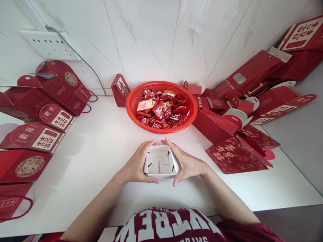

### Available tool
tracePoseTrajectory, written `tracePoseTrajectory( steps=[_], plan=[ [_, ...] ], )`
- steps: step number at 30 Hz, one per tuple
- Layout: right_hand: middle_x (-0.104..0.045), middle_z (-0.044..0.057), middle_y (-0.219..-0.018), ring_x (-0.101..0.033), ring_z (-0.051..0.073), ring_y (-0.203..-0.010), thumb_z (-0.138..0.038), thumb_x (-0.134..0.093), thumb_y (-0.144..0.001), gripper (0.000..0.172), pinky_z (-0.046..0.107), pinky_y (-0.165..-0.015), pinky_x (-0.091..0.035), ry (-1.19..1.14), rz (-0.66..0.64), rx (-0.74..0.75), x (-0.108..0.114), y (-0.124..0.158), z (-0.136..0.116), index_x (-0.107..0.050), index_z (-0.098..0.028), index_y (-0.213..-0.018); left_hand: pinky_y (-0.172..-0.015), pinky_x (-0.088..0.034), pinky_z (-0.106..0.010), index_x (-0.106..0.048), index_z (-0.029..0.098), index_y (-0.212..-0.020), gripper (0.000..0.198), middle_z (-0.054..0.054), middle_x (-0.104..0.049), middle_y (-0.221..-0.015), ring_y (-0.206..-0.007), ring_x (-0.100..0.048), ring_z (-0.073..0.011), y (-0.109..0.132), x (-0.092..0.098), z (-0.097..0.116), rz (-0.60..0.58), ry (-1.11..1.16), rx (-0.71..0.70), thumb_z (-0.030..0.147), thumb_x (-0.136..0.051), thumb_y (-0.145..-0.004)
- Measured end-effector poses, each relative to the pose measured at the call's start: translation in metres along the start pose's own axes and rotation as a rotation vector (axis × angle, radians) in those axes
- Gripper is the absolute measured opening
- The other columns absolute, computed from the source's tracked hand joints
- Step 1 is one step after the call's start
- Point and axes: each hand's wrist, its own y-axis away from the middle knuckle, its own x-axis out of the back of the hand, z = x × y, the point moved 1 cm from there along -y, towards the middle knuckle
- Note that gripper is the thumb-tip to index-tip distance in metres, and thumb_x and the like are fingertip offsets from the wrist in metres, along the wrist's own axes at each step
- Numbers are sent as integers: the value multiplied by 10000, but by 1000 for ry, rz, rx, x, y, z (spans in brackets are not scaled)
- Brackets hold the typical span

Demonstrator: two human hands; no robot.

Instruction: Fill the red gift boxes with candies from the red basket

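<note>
On the table before me stands a small cardboard box, its top open. Its white inside shows interlocked bottom flaps and dark slots; the outer walls are mostly hidden. My left hand curves around the left wall, fingers at the far corner and thumb at the near one. On the opposite side, my right hand cups the right wall the same way. Just beyond both hands sits a red plastic basket holding many red-wrapped candies.
Red gift boxes line the left side, some with cord handles. More boxes are piled at the right, against the wall. One small red box stands left of the basket. A power socket panel with a cable is on the tiled wall.
</note>
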Motion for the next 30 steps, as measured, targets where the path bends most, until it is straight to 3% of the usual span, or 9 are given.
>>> tracePoseTrajectory(
  steps=[5,9,11,16,19,23,25,27,30],
  plan=[
    [-296,179,-1568,-322,321,-1448,-526,-870,-649,1455,493,-1167,-304,-72,91,-51,-12,-5,7,238,-260,-1553,-1106,-363,-546,113,290,-1573,1292,-179,-335,-1472,-1354,-403,-357,-2,-13,-2,9,164,17,329,-838,-700],
    [-160,174,-1613,-231,304,-1493,-472,-859,-682,1425,466,-1165,-305,-159,171,-23,-23,-10,13,260,-277,-1542,-1135,-327,-562,236,324,-1536,1432,-164,-318,-1480,-1395,-369,-360,-6,-22,-8,45,336,-28,319,-888,-648],
    [-173,176,-1605,-256,302,-1481,-470,-856,-688,1406,463,-1162,-310,-184,209,-5,-27,-12,14,236,-272,-1552,-1131,-343,-555,239,346,-1529,1451,-154,-331,-1471,-1389,-390,-354,-9,-25,-12,88,431,-12,328,-901,-631],
    [-349,164,-1506,-433,272,-1359,-470,-828,-720,1323,431,-1128,-370,-256,321,-34,-34,-19,21,154,-247,-1578,-1081,-413,-544,-74,328,-1543,1163,-148,-433,-1427,-1326,-480,-339,-14,-25,-16,125,539,128,298,-858,-685],
    [-371,160,-1494,-430,274,-1362,-507,-828,-707,1334,423,-1121,-384,-290,356,-20,-38,-24,29,144,-230,-1577,-1070,-427,-532,-317,264,-1412,941,-144,-476,-1395,-1290,-507,-334,-17,-21,-16,126,517,159,281,-871,-651],
    [-340,176,-1526,-389,299,-1403,-614,-776,-718,1310,447,-1139,-365,-256,369,-10,-40,-27,35,124,-204,-1578,-1033,-452,-502,-394,226,-1278,823,-125,-533,-1309,-1229,-543,-316,-20,-16,-14,162,528,180,270,-887,-620],
    [-325,191,-1533,-350,323,-1427,-678,-698,-761,1203,476,-1156,-337,-136,396,-11,-37,-25,29,19,-185,-1591,-1009,-466,-484,-390,219,-1264,778,-121,-555,-1271,-1194,-566,-303,-20,-15,-13,176,543,171,290,-868,-655],
    [-360,184,-1513,-346,327,-1423,-668,-550,-879,898,496,-1162,-319,42,476,-10,-28,-20,16,-221,-187,-1563,-1007,-464,-475,-386,216,-1267,739,-121,-565,-1259,-1185,-573,-296,-20,-16,-12,189,542,151,312,-841,-693],
    [-556,133,-1335,-499,281,-1283,-490,-330,-1030,455,461,-1099,-387,228,671,-13,-4,-12,-14,-559,-224,-1319,-1026,-445,-490,-385,207,-1270,764,-131,-567,-1267,-1202,-564,-308,-20,-17,-12,210,537,123,313,-853,-676]
  ],
)
